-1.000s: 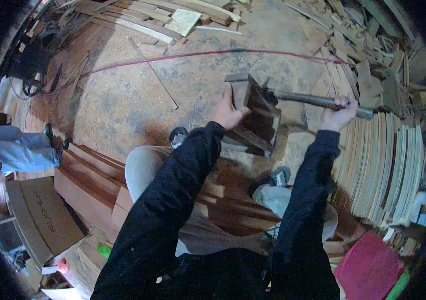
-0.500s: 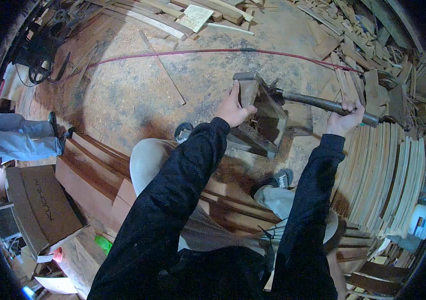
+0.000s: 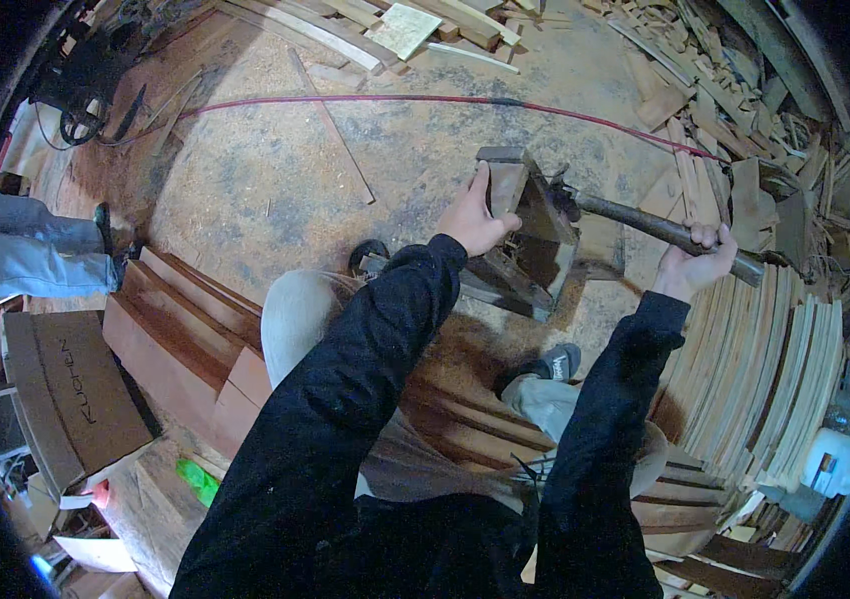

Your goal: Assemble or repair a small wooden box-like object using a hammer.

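My left hand (image 3: 480, 218) grips the near-left side of a dark wooden frame (image 3: 508, 156), a box-like piece with an open middle, held tilted over the floor. Its fingers lie along the outer board, and the thumb reaches toward the opening. My right hand (image 3: 697, 262) is closed round the handle of a hammer (image 3: 635, 216), close to the handle's end. The hammer's dark head lies right beside the frame's right side; whether the two touch, I cannot tell.
A red hose (image 3: 365, 98) crosses the dusty floor. Stacked thin boards (image 3: 735, 369) stand at right, scrap wood (image 3: 725, 90) behind them. Wooden planks (image 3: 185, 339) lie under my legs. At left are a cardboard box (image 3: 80, 399) and another person's legs (image 3: 40, 245).
The hammer's handle end and my right hand have dropped slightly, so the handle slopes more steeply. My left hand keeps its hold on the wooden frame.
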Demonstrator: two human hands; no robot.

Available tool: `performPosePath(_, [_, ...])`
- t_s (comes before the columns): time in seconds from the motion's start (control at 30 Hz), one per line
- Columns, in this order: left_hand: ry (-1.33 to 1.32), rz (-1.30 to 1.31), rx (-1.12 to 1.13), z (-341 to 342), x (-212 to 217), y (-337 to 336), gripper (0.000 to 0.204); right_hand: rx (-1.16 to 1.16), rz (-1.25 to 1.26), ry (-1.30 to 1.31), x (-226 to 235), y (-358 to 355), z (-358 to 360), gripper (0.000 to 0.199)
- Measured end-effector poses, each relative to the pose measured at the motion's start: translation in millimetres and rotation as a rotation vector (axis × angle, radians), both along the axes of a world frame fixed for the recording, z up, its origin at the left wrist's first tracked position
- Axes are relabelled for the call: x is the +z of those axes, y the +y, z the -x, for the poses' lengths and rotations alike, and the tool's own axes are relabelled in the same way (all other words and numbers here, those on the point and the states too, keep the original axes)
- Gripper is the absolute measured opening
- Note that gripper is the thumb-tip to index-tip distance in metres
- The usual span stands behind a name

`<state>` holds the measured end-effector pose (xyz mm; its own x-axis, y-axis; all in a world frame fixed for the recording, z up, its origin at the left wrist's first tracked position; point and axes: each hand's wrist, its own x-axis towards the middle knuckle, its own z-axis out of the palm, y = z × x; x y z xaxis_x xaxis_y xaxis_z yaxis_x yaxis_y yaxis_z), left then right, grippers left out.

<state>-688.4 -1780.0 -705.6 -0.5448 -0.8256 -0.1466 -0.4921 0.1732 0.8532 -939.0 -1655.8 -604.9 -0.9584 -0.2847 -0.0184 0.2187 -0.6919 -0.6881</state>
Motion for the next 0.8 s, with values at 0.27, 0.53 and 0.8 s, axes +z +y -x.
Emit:
performPosePath(0.27, [0.141, -0.068, 0.007, 2.1, -2.1, -7.5, 0.1, -0.082, 0.049, 0.007, -24.7, 14.8, 24.9, 0.023])
performPosePath(0.53, [0.085, 0.027, 0.01, -5.1, -6.0, -7.5, 0.099, -0.076, 0.046, -0.054, -26.8, 26.5, 21.1, 0.023])
performPosePath(0.8, [0.255, -0.064, 0.024, -30.9, -27.1, -39.8, 0.102, 0.033, 0.119, 0.061, 42.5, 71.4, 23.5, 0.024])
